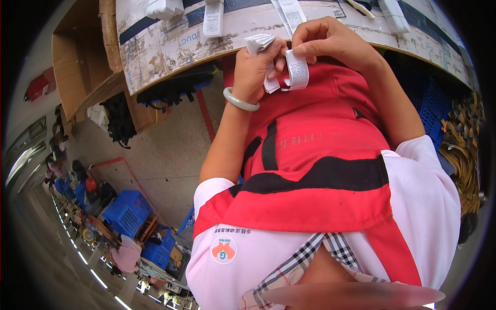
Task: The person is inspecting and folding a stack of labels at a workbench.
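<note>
My left hand [253, 70] is closed around a folded stack of white labels [260, 42], whose ends stick out above and below the fingers. Close beside it, my right hand [333, 44] pinches a single white printed label [297, 71] between thumb and fingers. That label curls down in a loop in front of the red apron [320, 113]. Both hands are just at the near edge of the worktable [160, 59]. On the tabletop, beyond the hands, lie a strip of printed labels [213, 21] and another strip [292, 14].
More white label bundles [165, 8] lie at the table's far left and right. A white-handled tool [361, 9] rests near the far edge. An open cardboard box [77, 72] stands left. A blue basket [434, 111] and brown straps [462, 150] are at right. Behind left, a person [126, 254] sits near blue crates [126, 213].
</note>
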A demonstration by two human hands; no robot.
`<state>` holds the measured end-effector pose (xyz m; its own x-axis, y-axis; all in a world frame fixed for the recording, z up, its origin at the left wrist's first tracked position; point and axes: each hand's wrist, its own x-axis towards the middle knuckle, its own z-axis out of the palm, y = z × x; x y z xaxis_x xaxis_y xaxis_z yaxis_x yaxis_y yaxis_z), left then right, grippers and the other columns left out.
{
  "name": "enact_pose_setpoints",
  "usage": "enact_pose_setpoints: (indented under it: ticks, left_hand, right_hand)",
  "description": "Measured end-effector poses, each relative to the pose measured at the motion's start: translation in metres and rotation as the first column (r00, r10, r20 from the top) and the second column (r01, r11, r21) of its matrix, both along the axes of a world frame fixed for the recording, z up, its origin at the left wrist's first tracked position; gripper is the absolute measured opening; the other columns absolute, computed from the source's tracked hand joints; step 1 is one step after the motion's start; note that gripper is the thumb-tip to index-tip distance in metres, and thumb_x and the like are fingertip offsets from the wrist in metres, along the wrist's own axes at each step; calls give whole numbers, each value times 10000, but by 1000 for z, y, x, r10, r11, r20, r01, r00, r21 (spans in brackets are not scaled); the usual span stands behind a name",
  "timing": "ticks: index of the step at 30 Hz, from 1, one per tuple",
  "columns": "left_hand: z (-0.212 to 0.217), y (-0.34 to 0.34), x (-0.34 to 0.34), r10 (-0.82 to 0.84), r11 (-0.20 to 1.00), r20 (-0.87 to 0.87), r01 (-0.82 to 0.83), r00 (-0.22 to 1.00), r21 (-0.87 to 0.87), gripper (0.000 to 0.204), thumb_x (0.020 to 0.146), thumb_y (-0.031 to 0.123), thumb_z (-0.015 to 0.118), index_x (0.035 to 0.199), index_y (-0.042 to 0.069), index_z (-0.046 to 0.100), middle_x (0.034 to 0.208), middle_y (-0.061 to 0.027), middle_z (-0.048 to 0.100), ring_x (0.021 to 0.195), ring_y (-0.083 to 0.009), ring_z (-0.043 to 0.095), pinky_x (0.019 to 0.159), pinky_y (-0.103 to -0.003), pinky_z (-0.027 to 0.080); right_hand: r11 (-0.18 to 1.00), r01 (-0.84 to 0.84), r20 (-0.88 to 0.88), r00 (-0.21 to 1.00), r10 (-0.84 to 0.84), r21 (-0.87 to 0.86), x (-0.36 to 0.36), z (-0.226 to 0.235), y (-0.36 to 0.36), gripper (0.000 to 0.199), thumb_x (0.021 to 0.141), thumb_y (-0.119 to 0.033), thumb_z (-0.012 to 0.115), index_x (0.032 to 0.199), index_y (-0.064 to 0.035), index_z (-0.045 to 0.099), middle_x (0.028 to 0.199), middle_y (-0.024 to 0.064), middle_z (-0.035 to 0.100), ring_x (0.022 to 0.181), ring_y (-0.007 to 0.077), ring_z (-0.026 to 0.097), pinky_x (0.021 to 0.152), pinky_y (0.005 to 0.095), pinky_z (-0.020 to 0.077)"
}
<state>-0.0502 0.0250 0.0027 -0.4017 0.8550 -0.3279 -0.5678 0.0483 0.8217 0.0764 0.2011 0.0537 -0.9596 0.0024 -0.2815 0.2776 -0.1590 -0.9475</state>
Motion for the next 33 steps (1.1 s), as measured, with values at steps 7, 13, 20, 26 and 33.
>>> enact_pose_setpoints:
  ticks: [7, 13, 20, 26, 33]
  left_hand:
    - [-4, 3, 8, -195, 977, 217, 171, 957, 126, 393, 950, 369, 593, 1089, 2, 598, 780, -59, 594, 668, -162, 612, 546, -253, 489]
    - [-3, 6, 7, -90, 996, 217, 82, 972, 48, 238, 970, 223, 590, 1071, 7, 584, 764, -32, 532, 691, -162, 577, 603, -270, 484]
    - [-3, 8, 5, 43, 999, 43, -43, 998, -16, 160, 918, 114, 660, 1013, -9, 623, 799, -37, 571, 671, -101, 538, 544, -232, 418]
    - [1, 26, -11, 351, 936, -786, -157, 509, 315, 194, 823, -22, 683, 1013, 13, 666, 810, -15, 652, 701, -107, 616, 653, -229, 492]
    - [0, 10, -6, 244, 968, -494, -176, 835, 181, 241, 812, -99, 619, 1031, -28, 687, 856, -28, 670, 755, -86, 614, 643, -222, 503]
  right_hand:
    - [949, 261, -123, 962, -242, 174, -9, -20, -18, 191, 914, -169, 663, 989, 4, 691, 814, 27, 655, 747, 85, 588, 684, 236, 481]
    - [491, 545, -400, 837, -375, 680, -37, -20, 25, 119, 807, -139, 732, 884, -50, 710, 873, 107, 603, 789, 265, 625, 669, 356, 500]
    - [344, 556, -520, 831, -200, 757, -34, -45, 29, 100, 819, -122, 711, 876, -47, 678, 891, 111, 607, 805, 273, 625, 687, 357, 497]
    - [628, 446, -457, 875, -158, 638, -19, -13, 7, 118, 861, -126, 680, 934, -35, 670, 908, 88, 617, 833, 226, 615, 720, 325, 493]
    - [767, 420, -319, 902, -292, 486, -10, -4, -8, 183, 906, -152, 667, 1033, -20, 668, 955, 36, 649, 839, 114, 603, 780, 261, 494]
